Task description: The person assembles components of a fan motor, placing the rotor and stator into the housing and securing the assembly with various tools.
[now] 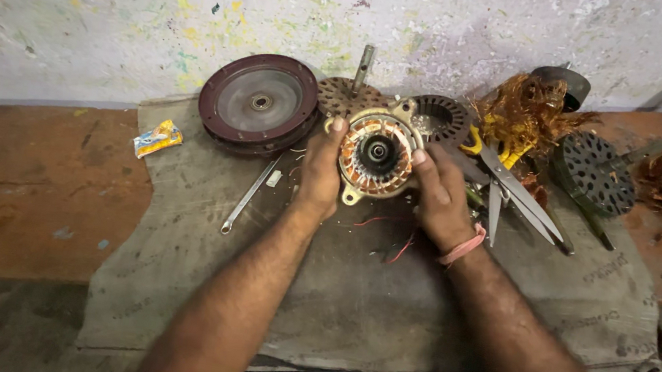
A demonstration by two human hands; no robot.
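A round motor stator (376, 156) with copper windings and a dark centre hole rests on a grey cloth (191, 278). My left hand (320, 172) grips its left rim, thumb on top. My right hand (440, 196) holds its right rim; a pink band circles that wrist. Thin red and black wires (392, 241) trail from the stator toward me between my wrists.
A dark red round motor cover (261, 104) leans against the wall at left. A slim wrench (249, 195) lies beside my left hand. Scissors (517, 198), tangled copper wire (524, 113), perforated rotor discs (597, 172) and a small wrapper (156, 138) lie around.
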